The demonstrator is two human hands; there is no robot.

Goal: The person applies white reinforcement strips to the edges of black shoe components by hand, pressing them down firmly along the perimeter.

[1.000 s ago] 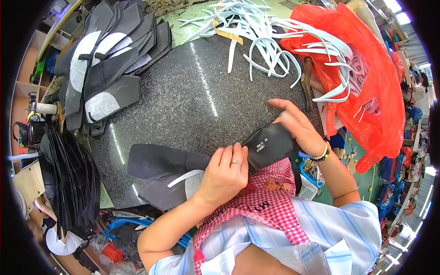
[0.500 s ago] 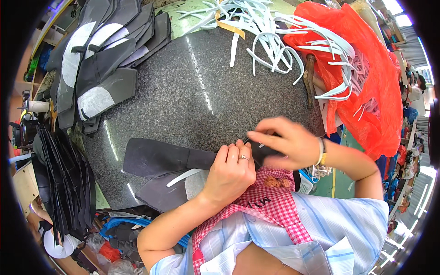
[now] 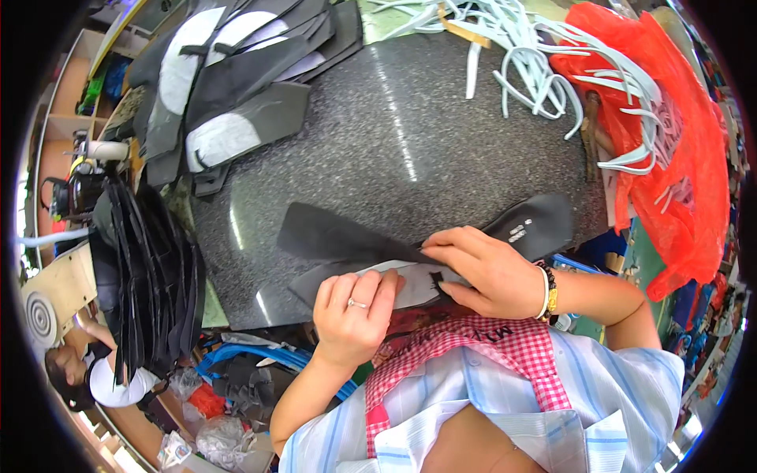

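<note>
A black shoe-upper-like piece (image 3: 335,231) lies at the near edge of the dark stone table, its two wings spread left and right. The right wing carries small pale marks. Its grey-white lining (image 3: 416,290) shows between my hands. My left hand (image 3: 352,313), a ring on one finger, is closed with its fingertips pinched at a narrow white strip (image 3: 388,266) along the lining. Much of the strip is hidden by fingers and the black fold. My right hand (image 3: 497,276) grips the black piece near its middle, fingers above and thumb beneath.
Black pieces with white patches (image 3: 229,134) are stacked at the far left. More black pieces (image 3: 150,276) hang beside the table's left edge. Pale blue strips (image 3: 536,79) lie at the back, beside a red plastic bag (image 3: 694,165). Another person (image 3: 71,370) is at the lower left.
The black piece has opened out, baring its right wing and lining. My left hand has moved left and down, now at the white strip. My right hand has lowered onto the piece; the view has shifted.
</note>
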